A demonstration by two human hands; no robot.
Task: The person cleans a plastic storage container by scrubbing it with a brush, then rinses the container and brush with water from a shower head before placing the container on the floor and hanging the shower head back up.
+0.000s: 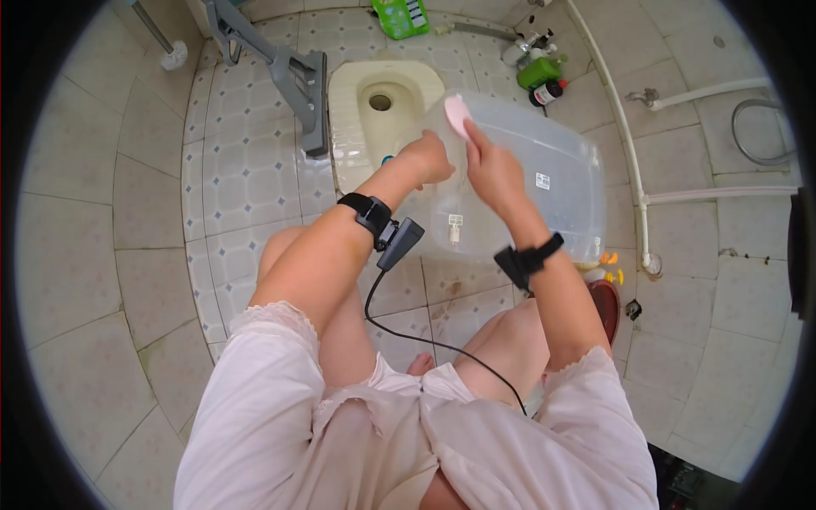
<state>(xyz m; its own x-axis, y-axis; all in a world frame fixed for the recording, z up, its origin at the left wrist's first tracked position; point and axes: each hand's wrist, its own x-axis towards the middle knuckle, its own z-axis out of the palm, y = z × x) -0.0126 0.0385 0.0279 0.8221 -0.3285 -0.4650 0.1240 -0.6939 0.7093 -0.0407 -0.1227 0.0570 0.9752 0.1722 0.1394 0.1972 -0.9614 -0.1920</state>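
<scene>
A large clear plastic storage box [557,140] lies in front of me, tipped over beside the squat toilet [342,115]. My left hand [427,160] is closed at the box's left edge, its fingertips partly hidden. In my right hand [497,174] is a pink oval scrub brush [457,116], held against the upper left part of the box. Whatever bristles it has hardly show. Small stickers are on the box's wall.
A grey mop-like tool [293,81] leans left of the toilet. Green bottle [541,72], dark bottle [546,92] and green packet [400,17] stand at the back. White pipes [625,136] run along the right wall. A reddish basin [605,310] sits near my right leg.
</scene>
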